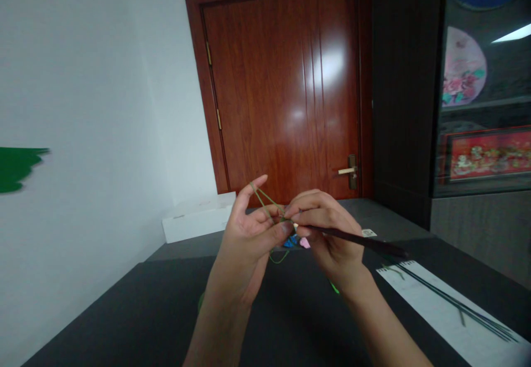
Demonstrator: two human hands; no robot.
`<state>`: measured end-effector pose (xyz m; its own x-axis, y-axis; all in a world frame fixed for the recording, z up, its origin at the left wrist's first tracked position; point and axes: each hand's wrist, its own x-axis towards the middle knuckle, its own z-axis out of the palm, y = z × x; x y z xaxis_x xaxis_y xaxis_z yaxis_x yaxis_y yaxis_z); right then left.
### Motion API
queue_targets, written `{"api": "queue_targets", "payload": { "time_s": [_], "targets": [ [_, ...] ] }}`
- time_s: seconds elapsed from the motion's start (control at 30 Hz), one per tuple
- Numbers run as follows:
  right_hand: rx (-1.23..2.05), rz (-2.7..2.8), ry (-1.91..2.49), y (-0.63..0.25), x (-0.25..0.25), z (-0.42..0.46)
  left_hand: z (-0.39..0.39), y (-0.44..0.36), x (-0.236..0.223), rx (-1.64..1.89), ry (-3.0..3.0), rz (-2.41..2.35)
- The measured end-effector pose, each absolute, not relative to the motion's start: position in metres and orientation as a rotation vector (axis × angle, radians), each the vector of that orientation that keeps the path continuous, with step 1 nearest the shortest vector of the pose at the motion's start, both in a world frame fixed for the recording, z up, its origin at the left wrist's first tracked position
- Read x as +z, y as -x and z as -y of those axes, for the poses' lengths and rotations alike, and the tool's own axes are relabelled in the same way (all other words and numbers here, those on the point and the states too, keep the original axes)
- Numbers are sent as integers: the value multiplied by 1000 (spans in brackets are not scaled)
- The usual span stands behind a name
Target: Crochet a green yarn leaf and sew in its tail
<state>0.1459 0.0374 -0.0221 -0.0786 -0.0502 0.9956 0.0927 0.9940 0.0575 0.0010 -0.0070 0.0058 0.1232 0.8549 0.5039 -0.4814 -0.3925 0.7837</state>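
Observation:
My left hand (249, 228) is raised with a thin green thread (262, 198) stretched over its index finger and pinched near the thumb. A slack loop of the thread hangs below the hand. My right hand (327, 237) grips a slim dark rod (357, 239), possibly a crochet hook or knitting needle, whose tip meets the thread between my hands. Behind the fingers, small blue (290, 241) and pink (305, 243) items are partly hidden; I cannot tell what they are.
A white paper strip (440, 306) on the dark table (166, 300) holds several thin dark rods (456, 300). Beyond stand a white box (194, 220), a reddish wooden door (282, 90), and a dark glass-fronted cabinet (481, 90) at right.

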Motion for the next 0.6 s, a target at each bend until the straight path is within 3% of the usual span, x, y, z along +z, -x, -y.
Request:
{"api": "queue_targets", "payload": {
  "time_s": [0.3, 0.5, 0.6],
  "targets": [
    [100, 1337, -14, -128, -40, -58, 3, 1, 1, 1514, -1205, -436],
    [-508, 1363, 164, -128, -43, -59, 5, -9, 2, 1799, -1393, -561],
    [-564, 1342, 321, -124, -41, -51, 8, -12, 1, 1950, -1518, -634]
  ]
}}
